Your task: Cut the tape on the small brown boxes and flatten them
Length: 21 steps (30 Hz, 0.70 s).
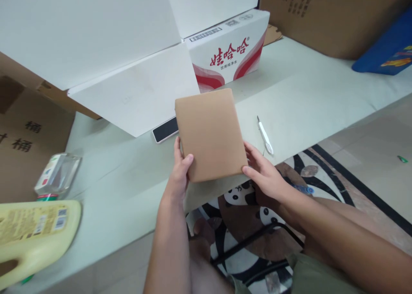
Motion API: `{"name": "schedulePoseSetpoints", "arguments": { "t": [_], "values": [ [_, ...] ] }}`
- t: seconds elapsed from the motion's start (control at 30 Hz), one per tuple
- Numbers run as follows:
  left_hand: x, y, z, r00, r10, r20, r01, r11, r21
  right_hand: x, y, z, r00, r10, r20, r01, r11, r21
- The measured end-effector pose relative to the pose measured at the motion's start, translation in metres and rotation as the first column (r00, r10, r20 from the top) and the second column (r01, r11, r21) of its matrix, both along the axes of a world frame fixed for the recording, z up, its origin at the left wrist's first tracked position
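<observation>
Two-handed, grips a plain brown cardboard box (210, 135) between left hand (180, 171) and right hand (263, 171), over a pale-green bench (128, 174). Holds it near a slim white pen-shaped tool (265, 136).

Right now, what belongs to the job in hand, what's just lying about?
Likely the job:
brown box, between left hand and right hand
white tool, perhaps

Likely lying about:
dark-faced device
clear bottle
yellow jug
red-and-white carton
</observation>
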<state>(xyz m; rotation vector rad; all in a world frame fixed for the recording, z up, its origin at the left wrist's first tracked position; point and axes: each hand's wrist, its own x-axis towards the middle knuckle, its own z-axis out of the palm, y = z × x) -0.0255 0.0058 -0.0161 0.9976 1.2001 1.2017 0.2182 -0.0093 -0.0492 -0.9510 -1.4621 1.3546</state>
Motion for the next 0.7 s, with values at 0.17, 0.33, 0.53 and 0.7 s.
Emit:
{"name": "schedulePoseSetpoints", "arguments": {
  "t": [0.17,0.33,0.53,0.7],
  "values": [
    [0.001,0.004,-0.005,0.996,-0.013,-0.087,0.028,0.985,0.168,-0.002,0.003,0.01,0.998,-0.063,0.026,0.064,0.998,-0.026],
    [0.001,0.004,-0.004,0.992,-0.023,-0.125,0.043,0.986,0.164,-0.002,0.005,0.013,0.994,-0.085,0.064,0.088,0.995,-0.037],
    [-0.008,0.003,-0.013,0.967,-0.11,-0.228,0.146,0.978,0.146,0.0,0.006,0.012,0.987,-0.11,0.117,0.116,0.993,-0.039],
    [-0.011,0.002,-0.015,0.957,-0.113,-0.266,0.156,0.977,0.144,-0.002,0.005,0.012,0.988,-0.116,0.106,0.121,0.992,-0.037]
  ]
}}
